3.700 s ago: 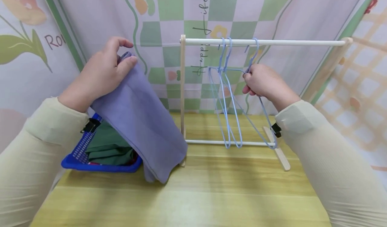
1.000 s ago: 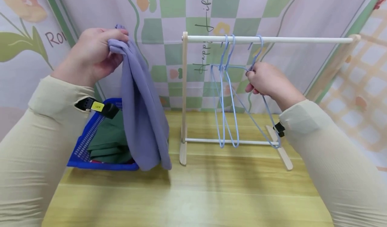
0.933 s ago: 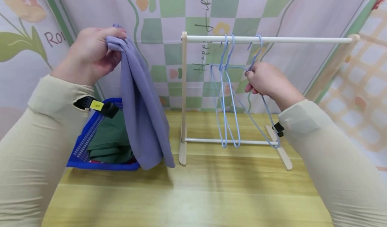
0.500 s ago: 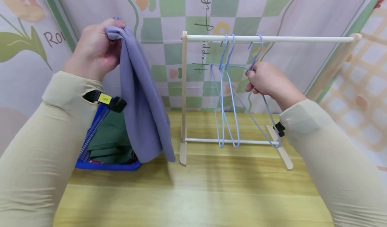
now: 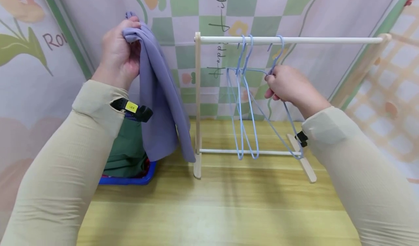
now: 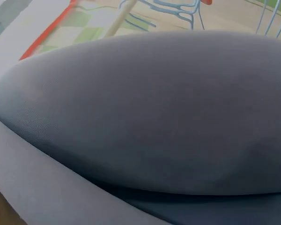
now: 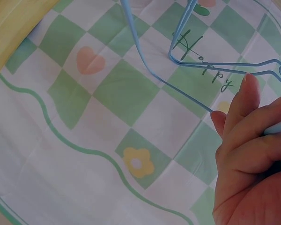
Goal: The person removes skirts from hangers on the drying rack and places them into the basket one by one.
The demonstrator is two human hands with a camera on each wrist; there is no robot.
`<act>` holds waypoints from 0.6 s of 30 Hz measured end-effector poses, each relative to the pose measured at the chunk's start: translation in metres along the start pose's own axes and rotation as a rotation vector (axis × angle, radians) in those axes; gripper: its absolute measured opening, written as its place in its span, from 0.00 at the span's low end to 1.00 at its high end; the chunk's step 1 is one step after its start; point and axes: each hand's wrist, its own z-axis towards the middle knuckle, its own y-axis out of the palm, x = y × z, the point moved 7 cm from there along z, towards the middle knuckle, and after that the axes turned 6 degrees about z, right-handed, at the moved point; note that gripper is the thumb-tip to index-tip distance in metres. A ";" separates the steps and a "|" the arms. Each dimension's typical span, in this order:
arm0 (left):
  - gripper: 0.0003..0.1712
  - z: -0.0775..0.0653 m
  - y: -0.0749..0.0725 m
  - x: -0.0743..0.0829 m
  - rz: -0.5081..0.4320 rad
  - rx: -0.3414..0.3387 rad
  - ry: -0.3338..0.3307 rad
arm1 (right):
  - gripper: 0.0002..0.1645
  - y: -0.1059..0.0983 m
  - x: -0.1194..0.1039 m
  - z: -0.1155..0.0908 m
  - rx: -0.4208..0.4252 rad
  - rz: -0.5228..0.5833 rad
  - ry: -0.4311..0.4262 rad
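My left hand (image 5: 118, 55) grips the top end of a purple folded garment (image 5: 160, 96), which hangs down left of the rack. The same garment (image 6: 145, 112) fills most of the left wrist view. With curled fingers, my right hand (image 5: 291, 84) holds a blue wire hanger (image 5: 289, 118) just below its hook; that hook is still over the rack's white rail (image 5: 327, 40). In the right wrist view, my right hand (image 7: 248, 154) appears at the lower right, with hanger wire (image 7: 187, 97) beside the fingertips. Two more blue hangers (image 5: 253, 129) hang together to the left.
A blue basket (image 5: 131, 181) stands at left, partly behind the left forearm. Green cloth (image 5: 126, 147) and some red cloth lie in it. The rack has wooden posts (image 5: 198, 93) and a lower bar (image 5: 219, 151), on a wooden table (image 5: 212, 209). A patterned curtain hangs behind.
My left hand has taken the garment higher and, lately, rightward, closer to the rack's left post. The garment now hangs in narrower folds. My right hand stays on the hanger.
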 end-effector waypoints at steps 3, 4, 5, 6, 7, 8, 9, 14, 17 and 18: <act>0.13 0.001 0.004 0.000 -0.036 -0.016 0.008 | 0.27 0.000 -0.001 0.000 -0.001 -0.003 0.000; 0.14 0.000 0.006 0.000 -0.039 -0.023 0.007 | 0.27 0.000 -0.001 0.000 -0.002 -0.004 0.000; 0.14 0.000 0.008 -0.001 -0.040 -0.030 0.006 | 0.28 0.000 -0.001 0.000 -0.005 -0.003 0.000; 0.13 -0.001 0.010 -0.002 -0.043 -0.035 0.007 | 0.28 0.000 -0.001 0.000 -0.006 -0.002 0.000; 0.13 -0.002 0.011 -0.002 -0.047 -0.039 0.004 | 0.28 0.000 -0.001 0.000 -0.006 -0.002 -0.001; 0.12 -0.002 0.013 -0.003 -0.054 -0.043 0.002 | 0.29 0.000 -0.001 0.000 -0.008 -0.002 -0.001; 0.11 -0.003 0.014 -0.004 -0.064 -0.050 -0.001 | 0.29 0.000 0.000 0.001 -0.009 -0.003 -0.001; 0.10 -0.003 0.019 -0.011 -0.138 -0.111 -0.028 | 0.30 0.000 0.000 0.001 -0.011 -0.006 -0.005; 0.12 -0.003 0.015 -0.013 -0.155 -0.126 -0.039 | 0.30 0.000 -0.001 0.002 -0.010 -0.007 -0.009; 0.13 -0.003 0.012 -0.013 -0.155 -0.123 -0.036 | 0.30 0.001 -0.002 0.002 -0.011 -0.006 -0.010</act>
